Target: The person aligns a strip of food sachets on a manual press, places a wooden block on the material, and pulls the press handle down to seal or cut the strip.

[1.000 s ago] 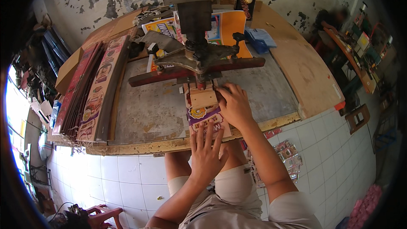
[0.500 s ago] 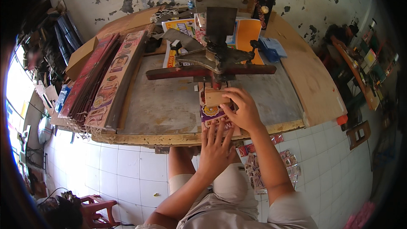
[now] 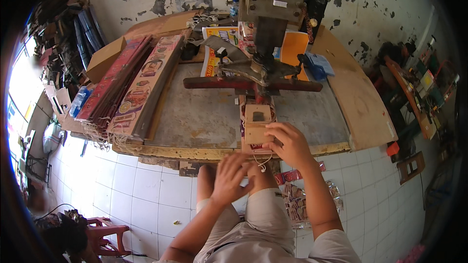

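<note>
A pale wooden block (image 3: 257,135), with a small dark square on top, lies over a printed strip (image 3: 242,112) in front of the press. My right hand (image 3: 288,145) grips the block's right edge between thumb and fingers. White string (image 3: 263,165) dangles from the strip's near end over the table edge. My left hand (image 3: 229,179) is just off that edge, above my lap, its fingers apart and slightly blurred, holding nothing. Behind the block stands the metal press (image 3: 263,70) with a dark red crossbar (image 3: 214,83). Most of the strip is hidden under the block.
At the left of the worktable (image 3: 195,117) lie stacks of folded printed card (image 3: 146,83) and red card (image 3: 117,75). Colourful printed sheets (image 3: 294,51) and a blue plastic packet (image 3: 319,65) sit behind the press. Packaged items (image 3: 296,202) lie on the tiled floor; a red stool (image 3: 105,234) stands at lower left.
My right hand has drawn the wooden block toward me, over the strip's near part. My left hand has lifted off the strip and pulled back past the table edge. The view has shifted slightly.
</note>
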Motion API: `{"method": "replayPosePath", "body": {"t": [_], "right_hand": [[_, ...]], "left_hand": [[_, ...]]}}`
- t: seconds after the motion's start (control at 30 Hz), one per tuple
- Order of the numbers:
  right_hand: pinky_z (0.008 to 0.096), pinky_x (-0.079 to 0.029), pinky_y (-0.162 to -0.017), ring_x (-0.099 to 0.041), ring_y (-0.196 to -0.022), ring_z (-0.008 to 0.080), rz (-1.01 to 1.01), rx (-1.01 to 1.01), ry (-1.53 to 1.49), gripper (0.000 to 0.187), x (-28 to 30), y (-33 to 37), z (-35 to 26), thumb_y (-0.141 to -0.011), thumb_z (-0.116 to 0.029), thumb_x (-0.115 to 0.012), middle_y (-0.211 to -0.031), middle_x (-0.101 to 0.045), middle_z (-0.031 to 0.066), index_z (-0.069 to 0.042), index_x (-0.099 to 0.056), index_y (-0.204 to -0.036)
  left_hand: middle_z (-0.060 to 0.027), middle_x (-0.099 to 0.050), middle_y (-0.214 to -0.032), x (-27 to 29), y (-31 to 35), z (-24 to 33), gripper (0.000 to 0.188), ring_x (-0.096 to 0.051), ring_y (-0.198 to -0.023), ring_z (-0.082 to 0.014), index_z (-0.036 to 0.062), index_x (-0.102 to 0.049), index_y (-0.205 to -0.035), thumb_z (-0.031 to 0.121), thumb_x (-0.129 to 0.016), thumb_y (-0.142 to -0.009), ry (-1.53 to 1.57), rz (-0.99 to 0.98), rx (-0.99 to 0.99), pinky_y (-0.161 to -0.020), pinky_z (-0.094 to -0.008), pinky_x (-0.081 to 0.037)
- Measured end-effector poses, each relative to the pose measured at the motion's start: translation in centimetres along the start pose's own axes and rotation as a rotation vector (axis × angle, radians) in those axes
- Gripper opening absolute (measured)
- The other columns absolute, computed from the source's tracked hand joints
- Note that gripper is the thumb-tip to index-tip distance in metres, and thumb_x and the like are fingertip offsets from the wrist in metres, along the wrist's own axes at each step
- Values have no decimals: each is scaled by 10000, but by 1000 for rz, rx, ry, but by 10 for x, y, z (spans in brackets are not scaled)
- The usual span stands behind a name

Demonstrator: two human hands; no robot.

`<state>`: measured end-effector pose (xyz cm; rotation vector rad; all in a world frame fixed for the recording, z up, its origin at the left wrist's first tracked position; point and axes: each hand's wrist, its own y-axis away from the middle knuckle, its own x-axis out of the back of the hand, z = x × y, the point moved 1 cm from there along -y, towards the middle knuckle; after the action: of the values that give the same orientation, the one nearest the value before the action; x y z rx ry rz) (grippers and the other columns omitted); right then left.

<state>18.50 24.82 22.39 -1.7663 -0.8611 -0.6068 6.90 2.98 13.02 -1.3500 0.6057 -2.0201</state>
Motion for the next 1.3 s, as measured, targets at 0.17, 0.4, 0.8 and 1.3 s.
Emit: {"method": "replayPosePath", "body": {"t": [0.17, 0.4, 0.8, 1.3], "right_hand": [[453, -589, -969, -711, -1156, 337, 77, -77, -30, 345, 32, 46, -20, -839, -127, -921, -1280, -733, 101, -56, -742, -1126], [480, -541, -1031, -678, -1229, 367, 444, -414, 242, 313, 89, 116, 64, -912, -132, -883, -1291, -728, 119, -57, -716, -1166], [654, -305, -1250, -457, -1523, 464, 581, -356, 596, 443, 22, 151, 94, -1149, -359, -534, -1630, -543, 183, -67, -676, -1451], [672, -189, -1310, -353, -1611, 466, 651, -301, 524, 610, -42, 169, 98, -1204, -449, -326, -1683, -497, 195, -27, -559, -1577]], "left_hand": [[-183, -513, -1681, 11, 40, -60, 601, -407, -1591, -458, 106, -597, -1484, 332, -754, -950, -288, 232, 191, -1316, -637, -200], [-252, -408, -1732, 2, 67, -108, 722, -277, -1640, -529, 60, -452, -1602, 384, -689, -1002, -483, 296, 207, -1331, -696, -81], [-261, -422, -1705, -8, 72, -115, 679, -277, -1629, -528, 54, -454, -1582, 374, -668, -1023, -499, 364, 192, -1330, -692, -90], [-258, -428, -1689, -9, 71, -114, 658, -294, -1615, -522, 62, -459, -1546, 343, -672, -990, -507, 369, 203, -1318, -708, -108]]}}
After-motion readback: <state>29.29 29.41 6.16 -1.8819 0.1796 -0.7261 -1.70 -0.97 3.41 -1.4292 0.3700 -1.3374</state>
